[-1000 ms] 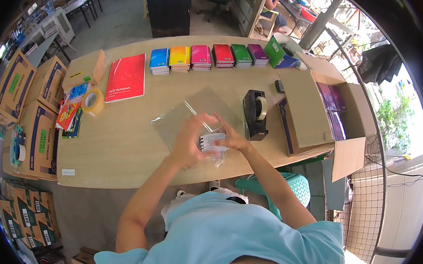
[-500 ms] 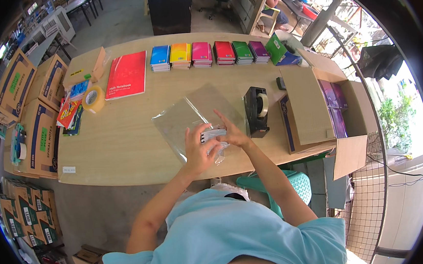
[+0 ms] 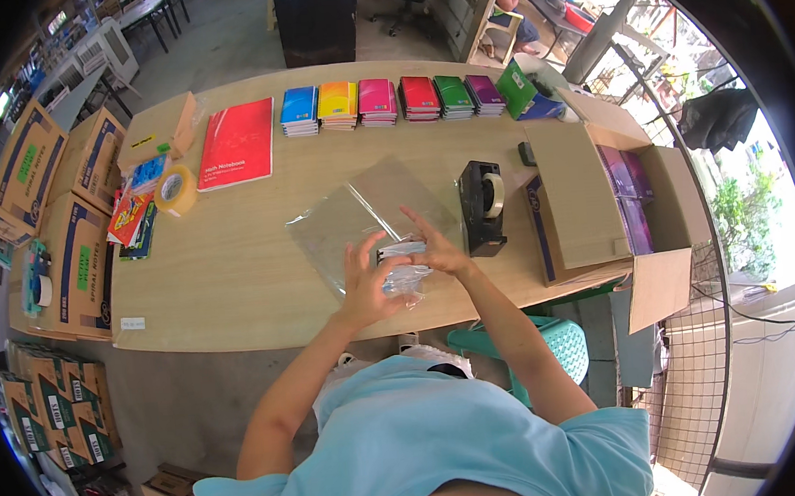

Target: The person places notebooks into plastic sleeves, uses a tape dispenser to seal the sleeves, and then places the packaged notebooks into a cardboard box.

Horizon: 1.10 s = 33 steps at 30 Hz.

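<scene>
1. Nearest you, beyond your light blue shirt (image 3: 410, 431), a teal stool (image 3: 557, 352) stands at the counter's (image 3: 216, 288) near edge, to your right.
2. Your left hand (image 3: 367, 278) is at the left end of a small white-edged stack (image 3: 401, 250), its fingers bent and parted; I cannot tell whether it is pinching.
3. Your right hand (image 3: 433, 250) is at the stack's right end, index finger raised and apart from the thumb; I cannot tell how firmly it grips.
4. The stack sits between your hands, near the counter's front edge, with crumpled clear plastic on its near side.
5. Just beyond your hands lies a flat clear sheet (image 3: 336, 220); right of it stands a black tape dispenser (image 3: 480, 213).
6. Farther right, an open carton (image 3: 584, 207) holds purple packs (image 3: 628, 181).
7. To your left are a tape roll (image 3: 172, 186) and, past it, a large red notebook (image 3: 238, 144).
8. Along the far edge stand six stacks of colored notebooks (image 3: 378, 100).
9. Beyond the counter is a dark desk (image 3: 318, 28).
</scene>
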### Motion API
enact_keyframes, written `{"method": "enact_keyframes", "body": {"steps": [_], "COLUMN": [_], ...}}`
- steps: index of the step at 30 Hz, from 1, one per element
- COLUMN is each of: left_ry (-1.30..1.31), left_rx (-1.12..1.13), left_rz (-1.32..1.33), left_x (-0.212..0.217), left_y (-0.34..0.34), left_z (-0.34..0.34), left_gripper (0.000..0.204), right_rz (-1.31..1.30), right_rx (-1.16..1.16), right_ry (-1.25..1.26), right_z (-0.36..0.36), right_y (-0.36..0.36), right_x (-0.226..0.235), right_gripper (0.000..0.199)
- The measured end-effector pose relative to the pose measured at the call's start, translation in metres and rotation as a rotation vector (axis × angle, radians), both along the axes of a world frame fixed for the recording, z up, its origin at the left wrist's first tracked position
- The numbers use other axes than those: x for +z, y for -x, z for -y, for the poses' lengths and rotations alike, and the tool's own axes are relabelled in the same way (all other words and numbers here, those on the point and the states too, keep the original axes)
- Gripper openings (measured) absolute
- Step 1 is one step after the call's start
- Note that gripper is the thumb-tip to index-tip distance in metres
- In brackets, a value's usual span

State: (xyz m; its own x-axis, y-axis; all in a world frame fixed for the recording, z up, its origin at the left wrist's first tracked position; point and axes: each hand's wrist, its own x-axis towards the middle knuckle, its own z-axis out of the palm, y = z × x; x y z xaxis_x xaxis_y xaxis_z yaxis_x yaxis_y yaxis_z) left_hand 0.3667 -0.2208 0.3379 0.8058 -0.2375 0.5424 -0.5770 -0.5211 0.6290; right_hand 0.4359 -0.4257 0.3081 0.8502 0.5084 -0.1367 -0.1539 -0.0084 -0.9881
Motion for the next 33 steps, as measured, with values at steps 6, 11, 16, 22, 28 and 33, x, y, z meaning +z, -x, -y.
{"method": "enact_keyframes", "body": {"steps": [6,11,16,22,28,33], "left_ry": [0.022,0.229,0.422,0.648,0.616,0.639], "left_rx": [-0.001,0.026,0.027,-0.032,-0.056,0.01], "left_rz": [-0.052,-0.14,-0.299,-0.588,-0.719,-0.597], "left_x": [-0.023,-0.034,-0.03,-0.044,-0.033,-0.048], "left_y": [-0.014,-0.015,-0.012,-0.028,-0.026,-0.018], "left_z": [0.01,0.022,0.022,0.01,0.01,0.015], "left_gripper": [0.02,0.02,0.043,0.085,0.052,0.019], "right_rz": [-0.004,0.171,0.11,0.0,0.541,0.781], "right_rx": [0.028,-0.189,-0.311,-0.317,-0.29,-0.524], "right_ry": [0.015,-0.189,-0.213,-0.201,0.069,0.305], "right_z": [0.007,0.005,-0.002,-0.006,-0.001,0.027], "right_y": [0.002,0.041,0.038,0.022,0.035,0.052], "right_x": [-0.008,-0.014,-0.019,-0.02,-0.002,0.031], "right_gripper": [0.111,0.104,0.103,0.081,0.03,0.018]}}
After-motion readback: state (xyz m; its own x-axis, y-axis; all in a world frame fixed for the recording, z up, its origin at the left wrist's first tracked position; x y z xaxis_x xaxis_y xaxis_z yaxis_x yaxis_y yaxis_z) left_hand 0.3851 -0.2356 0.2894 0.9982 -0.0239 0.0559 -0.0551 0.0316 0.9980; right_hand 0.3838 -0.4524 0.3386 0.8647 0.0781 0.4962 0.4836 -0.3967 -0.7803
